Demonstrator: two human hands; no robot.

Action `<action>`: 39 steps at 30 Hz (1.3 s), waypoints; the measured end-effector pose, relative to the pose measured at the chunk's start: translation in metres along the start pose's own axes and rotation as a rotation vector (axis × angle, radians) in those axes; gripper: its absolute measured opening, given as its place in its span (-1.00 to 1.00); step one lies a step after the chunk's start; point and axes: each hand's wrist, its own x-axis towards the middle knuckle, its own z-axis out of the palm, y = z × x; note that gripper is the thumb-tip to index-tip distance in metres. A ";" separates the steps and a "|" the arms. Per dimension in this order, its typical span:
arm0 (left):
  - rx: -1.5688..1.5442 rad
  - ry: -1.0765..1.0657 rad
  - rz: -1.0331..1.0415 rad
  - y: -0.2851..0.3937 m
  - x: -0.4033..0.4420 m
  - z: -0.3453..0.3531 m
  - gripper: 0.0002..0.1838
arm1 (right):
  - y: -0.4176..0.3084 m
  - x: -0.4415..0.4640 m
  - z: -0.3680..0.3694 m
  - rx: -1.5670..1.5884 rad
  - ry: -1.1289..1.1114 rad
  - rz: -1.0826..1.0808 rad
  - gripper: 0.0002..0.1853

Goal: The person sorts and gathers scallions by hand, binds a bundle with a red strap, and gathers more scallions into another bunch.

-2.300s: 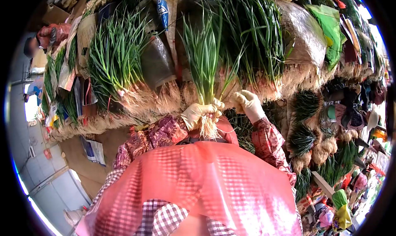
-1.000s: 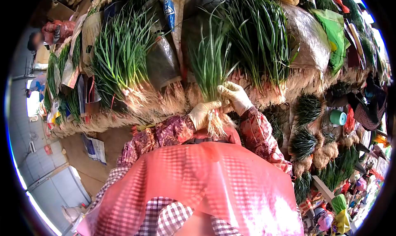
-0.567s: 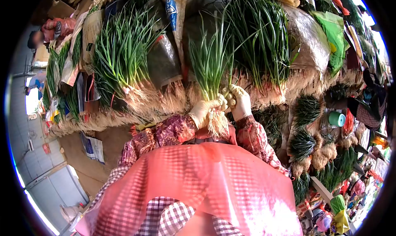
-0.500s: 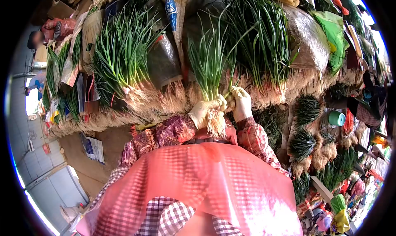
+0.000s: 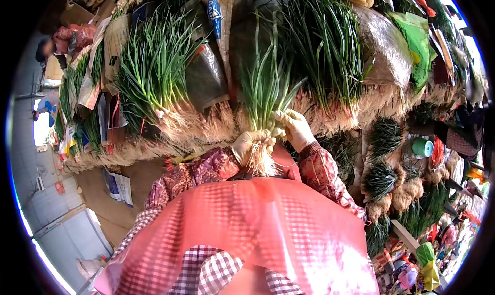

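My left hand point(image 5: 250, 144), in a pale glove, is closed around the lower stems of a bunch of spring onions point(image 5: 262, 91). Its green leaves point away from me, and the pale roots point(image 5: 262, 162) hang below my fingers towards my apron. On the bunch's right side, just above the left hand, my gloved right hand point(image 5: 296, 129) has its fingers pinched at the stems. The leaves beside those fingers lean to the right. Exactly how many stalks the right fingers grip cannot be made out.
Piles of spring onions point(image 5: 154, 63) lie along the far side, roots towards me, partly under sacks point(image 5: 379, 50). At right are tied bundles point(image 5: 379, 180) and a teal container point(image 5: 422, 147). A person point(image 5: 75, 37) is at the upper left. A red apron point(image 5: 232, 207) covers my front.
The stalk that my right hand held out to the side is now against the bunch. Both hands have shifted slightly, and the bunch's roots have swung a little left.
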 end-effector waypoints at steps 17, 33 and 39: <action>0.398 0.106 0.326 0.010 -0.001 0.033 -0.79 | -0.045 0.005 -0.123 -1.542 0.755 -0.379 -0.78; 0.369 0.157 0.264 0.002 0.028 0.018 -0.73 | -0.003 -0.072 -0.124 -0.596 0.276 -0.016 -0.44; 0.728 0.421 0.172 -0.015 0.036 0.044 -0.71 | 0.003 0.005 -0.014 0.065 0.032 -0.393 -0.22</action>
